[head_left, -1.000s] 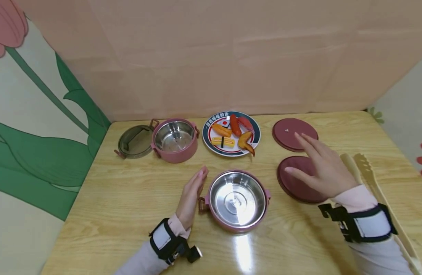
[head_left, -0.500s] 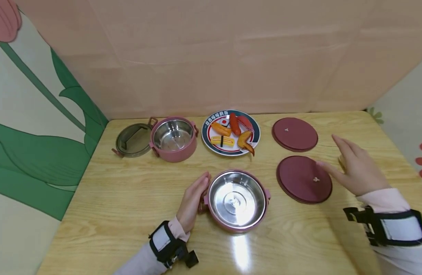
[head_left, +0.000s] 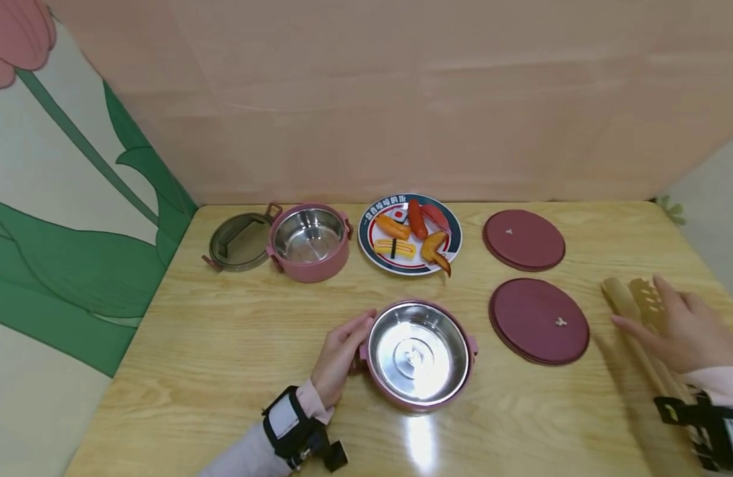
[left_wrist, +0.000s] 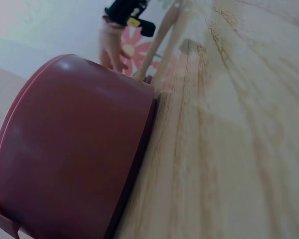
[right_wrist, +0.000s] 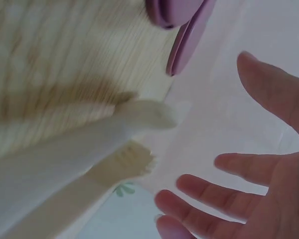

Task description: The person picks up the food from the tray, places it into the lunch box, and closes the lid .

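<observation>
Pot, lower centre of head view: glossy metal interior, smooth plastic-looking wall. Tongs, lower right: smooth, matt. Tabletop: glossy wood grain. Discs, right: matt.

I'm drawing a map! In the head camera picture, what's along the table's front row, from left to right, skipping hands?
Pink pot, maroon disc, round-ended pale utensil, toothed pale utensil.

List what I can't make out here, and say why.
Head: whether the left hand grips the round pink, steel-lined pot; the hand hides the contact.
Head: the long beige tongs, handle end hidden behind the right hand and black strap.
Left wrist: the pot's inside, hidden by its wall.
Right wrist: most of the round maroon discs, cut off by the top edge.
</observation>
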Motion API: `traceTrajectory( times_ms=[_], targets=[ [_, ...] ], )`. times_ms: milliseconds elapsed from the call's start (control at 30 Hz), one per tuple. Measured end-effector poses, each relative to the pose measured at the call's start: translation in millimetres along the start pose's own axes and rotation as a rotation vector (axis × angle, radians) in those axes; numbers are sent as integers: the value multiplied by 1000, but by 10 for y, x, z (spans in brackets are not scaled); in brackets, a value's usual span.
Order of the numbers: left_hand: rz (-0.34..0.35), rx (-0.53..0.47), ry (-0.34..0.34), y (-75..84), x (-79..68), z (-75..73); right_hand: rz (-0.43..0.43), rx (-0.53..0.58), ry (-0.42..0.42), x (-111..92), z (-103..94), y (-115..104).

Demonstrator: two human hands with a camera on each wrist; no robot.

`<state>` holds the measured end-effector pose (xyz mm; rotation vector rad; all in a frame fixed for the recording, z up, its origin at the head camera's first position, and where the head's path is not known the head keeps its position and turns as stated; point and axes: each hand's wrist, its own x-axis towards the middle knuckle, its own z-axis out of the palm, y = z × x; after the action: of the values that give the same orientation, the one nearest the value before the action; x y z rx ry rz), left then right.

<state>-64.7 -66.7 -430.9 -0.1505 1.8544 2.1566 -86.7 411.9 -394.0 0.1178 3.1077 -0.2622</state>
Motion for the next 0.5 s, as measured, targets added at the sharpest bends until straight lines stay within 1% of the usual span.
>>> traceTrajectory(
  times_ms=[167,367,400,433,500],
  targets=[
    [-18,22,-10,0,-17,3,57,-27,-12,-75,57,121],
    [-22,11,-32,9,-26,3,117,-60,-145,-164,133,174],
    [-24,5,-36,7,-24,2,121,-66,-152,-174,141,175],
    [-24,2,-41,5,-26,0,117,-61,-143,-184,150,180],
    [-25,3,-49,-5,-23,-4,138,-51,-117,-210,170,182]
  ],
)
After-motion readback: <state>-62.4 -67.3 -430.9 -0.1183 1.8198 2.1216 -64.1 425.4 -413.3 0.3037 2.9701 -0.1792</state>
